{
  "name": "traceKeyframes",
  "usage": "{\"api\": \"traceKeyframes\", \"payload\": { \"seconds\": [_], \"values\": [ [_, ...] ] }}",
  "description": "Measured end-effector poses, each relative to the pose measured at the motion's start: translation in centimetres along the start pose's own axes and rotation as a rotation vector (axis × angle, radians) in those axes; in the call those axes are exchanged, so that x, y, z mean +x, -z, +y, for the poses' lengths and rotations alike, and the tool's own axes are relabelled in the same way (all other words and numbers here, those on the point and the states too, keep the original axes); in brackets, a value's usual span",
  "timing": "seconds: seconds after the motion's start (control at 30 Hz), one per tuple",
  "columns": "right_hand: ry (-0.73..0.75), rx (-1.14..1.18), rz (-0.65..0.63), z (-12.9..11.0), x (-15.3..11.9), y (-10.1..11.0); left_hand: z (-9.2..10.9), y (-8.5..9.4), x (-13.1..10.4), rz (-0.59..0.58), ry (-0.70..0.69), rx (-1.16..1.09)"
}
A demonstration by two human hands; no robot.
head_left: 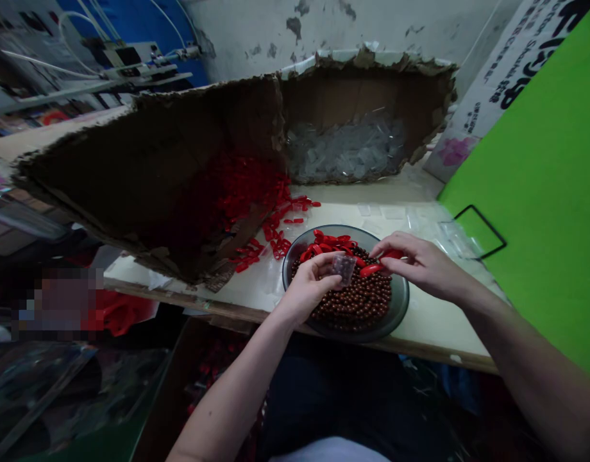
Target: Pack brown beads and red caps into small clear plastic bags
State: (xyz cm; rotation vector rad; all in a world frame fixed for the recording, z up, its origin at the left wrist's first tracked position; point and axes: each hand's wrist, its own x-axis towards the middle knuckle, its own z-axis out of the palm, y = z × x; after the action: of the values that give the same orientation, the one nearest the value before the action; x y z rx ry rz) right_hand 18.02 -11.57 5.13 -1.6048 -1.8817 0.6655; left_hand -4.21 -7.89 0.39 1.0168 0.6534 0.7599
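Note:
My left hand [315,277] pinches a small clear plastic case [344,269] between thumb and fingers, over the bowl. Just to its right, my right hand [415,258] has its fingers closed on a glossy red plastic piece [370,270]; a second bit of red shows between the fingers. Beneath both hands stands a round grey bowl [399,307]. Strings or heaps of shiny brown beads [355,308] fill most of it. More red pieces [329,240] lie on the beads at the far side, partly hidden by my hands.
A torn cardboard box [102,173] lies open behind the bowl, with red pieces [237,186] at left and clear plastic cases [347,151] at right. Red pieces spill onto the white table [333,199]. A green panel [549,192] with a black wire frame [492,226] stands right.

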Motion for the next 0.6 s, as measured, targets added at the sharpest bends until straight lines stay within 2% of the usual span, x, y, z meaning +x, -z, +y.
{"api": "traceKeyframes", "payload": {
  "seconds": [0.13, 0.23, 0.4, 0.6],
  "values": [
    [0.024, -0.002, 0.032, 0.1, 0.2, -0.5, 0.0, 0.4, -0.1, -0.003, -0.002, 0.068],
    [0.05, 0.049, 0.007, -0.3, 0.2, -1.2, -0.1, 0.4, -0.1, -0.025, 0.037, 0.056],
    [0.034, 0.164, -0.224, -1.2, 0.4, -1.8, -0.3, 0.2, -0.1, -0.051, 0.127, -0.048],
    [0.079, 0.093, -0.396, -1.6, 0.8, -1.0, -0.1, 0.5, -0.2, -0.12, 0.206, -0.099]
  ]
}}
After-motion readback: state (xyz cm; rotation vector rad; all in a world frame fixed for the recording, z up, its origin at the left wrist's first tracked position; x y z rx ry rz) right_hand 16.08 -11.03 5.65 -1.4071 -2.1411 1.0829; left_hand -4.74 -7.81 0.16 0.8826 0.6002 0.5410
